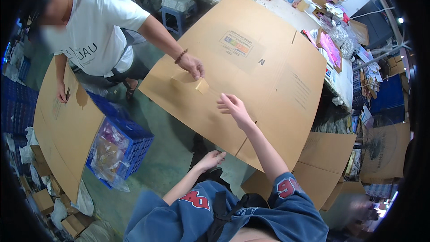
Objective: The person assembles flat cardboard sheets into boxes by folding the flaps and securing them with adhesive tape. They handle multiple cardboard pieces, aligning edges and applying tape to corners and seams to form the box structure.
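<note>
A large flattened cardboard carton lies in front of me, its near edge towards my body. Above its middle, my right hand is open, with the fingers stretched towards a co-worker's hand. Low beside the near edge is my left hand, its fingers curled together; whether they grip the cardboard I cannot make out. On the far left side of the carton, the co-worker's hand reaches down to a shiny strip that looks like clear tan packing tape. The co-worker's other hand is at a second cardboard sheet, with a small dark object.
A blue plastic crate holding plastic-wrapped items stands on the floor at left. Behind the carton runs a cluttered worktable. A grey-blue stool stands by it. More cardboard lies at right, near a fan.
</note>
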`<action>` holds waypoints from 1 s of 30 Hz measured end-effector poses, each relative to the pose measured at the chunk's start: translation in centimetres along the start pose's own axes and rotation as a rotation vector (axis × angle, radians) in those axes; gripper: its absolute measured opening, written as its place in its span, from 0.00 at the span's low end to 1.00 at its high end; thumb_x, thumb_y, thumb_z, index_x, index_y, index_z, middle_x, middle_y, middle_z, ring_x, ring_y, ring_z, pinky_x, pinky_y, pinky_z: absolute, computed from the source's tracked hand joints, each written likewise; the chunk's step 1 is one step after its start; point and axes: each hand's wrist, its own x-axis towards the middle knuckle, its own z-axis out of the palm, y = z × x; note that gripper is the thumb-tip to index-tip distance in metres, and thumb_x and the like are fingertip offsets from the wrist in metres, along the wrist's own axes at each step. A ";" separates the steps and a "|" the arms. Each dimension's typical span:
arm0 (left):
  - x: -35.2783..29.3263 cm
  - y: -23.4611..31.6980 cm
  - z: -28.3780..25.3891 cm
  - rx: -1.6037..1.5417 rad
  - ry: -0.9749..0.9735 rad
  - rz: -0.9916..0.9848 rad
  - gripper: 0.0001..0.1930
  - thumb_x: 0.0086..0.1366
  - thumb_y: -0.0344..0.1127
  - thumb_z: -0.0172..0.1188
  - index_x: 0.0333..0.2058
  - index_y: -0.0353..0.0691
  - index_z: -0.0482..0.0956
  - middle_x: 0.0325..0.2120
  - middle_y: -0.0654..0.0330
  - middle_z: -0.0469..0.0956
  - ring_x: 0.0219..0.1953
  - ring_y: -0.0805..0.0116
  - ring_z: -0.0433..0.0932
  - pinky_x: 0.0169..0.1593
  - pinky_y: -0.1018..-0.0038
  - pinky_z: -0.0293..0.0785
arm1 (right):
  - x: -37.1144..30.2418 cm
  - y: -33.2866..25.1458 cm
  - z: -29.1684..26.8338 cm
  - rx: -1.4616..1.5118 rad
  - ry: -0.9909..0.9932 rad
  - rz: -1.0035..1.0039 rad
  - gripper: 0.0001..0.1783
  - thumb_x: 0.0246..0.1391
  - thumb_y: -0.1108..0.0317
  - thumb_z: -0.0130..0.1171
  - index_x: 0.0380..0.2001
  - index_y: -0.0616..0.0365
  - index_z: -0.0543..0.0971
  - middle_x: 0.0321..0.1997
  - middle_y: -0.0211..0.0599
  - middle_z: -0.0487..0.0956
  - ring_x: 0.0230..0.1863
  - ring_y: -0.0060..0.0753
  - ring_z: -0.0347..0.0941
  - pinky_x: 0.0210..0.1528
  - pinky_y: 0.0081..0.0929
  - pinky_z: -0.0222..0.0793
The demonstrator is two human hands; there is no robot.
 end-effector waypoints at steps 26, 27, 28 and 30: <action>-1.4 16.8 -15.2 -0.898 0.308 0.459 0.35 0.67 0.60 0.62 0.55 0.30 0.71 0.41 0.53 0.80 0.41 0.60 0.82 0.49 0.66 0.80 | 5.1 -2.9 6.4 0.156 -0.206 0.137 0.14 0.65 0.65 0.61 0.49 0.61 0.77 0.34 0.31 0.79 0.27 0.20 0.74 0.38 0.25 0.77; -1.1 17.3 -15.1 -0.916 0.295 0.446 0.34 0.66 0.59 0.64 0.54 0.31 0.71 0.39 0.56 0.80 0.40 0.59 0.82 0.49 0.66 0.80 | 5.2 -3.0 6.3 0.128 -0.192 0.177 0.14 0.64 0.65 0.61 0.49 0.61 0.77 0.33 0.31 0.79 0.26 0.19 0.73 0.37 0.25 0.77; -0.7 17.7 -15.1 -0.965 0.295 0.455 0.27 0.66 0.54 0.66 0.49 0.34 0.76 0.35 0.61 0.79 0.37 0.63 0.82 0.46 0.67 0.80 | 5.3 -3.0 6.2 0.072 -0.115 0.249 0.14 0.63 0.66 0.61 0.48 0.61 0.77 0.33 0.30 0.79 0.24 0.19 0.72 0.36 0.25 0.77; -0.1 18.2 -14.9 -0.862 0.413 0.461 0.21 0.67 0.50 0.66 0.45 0.38 0.78 0.34 0.62 0.80 0.36 0.66 0.82 0.44 0.68 0.80 | 5.5 -3.4 6.2 0.258 -0.154 0.213 0.19 0.60 0.66 0.62 0.50 0.65 0.76 0.35 0.34 0.80 0.25 0.20 0.73 0.34 0.26 0.78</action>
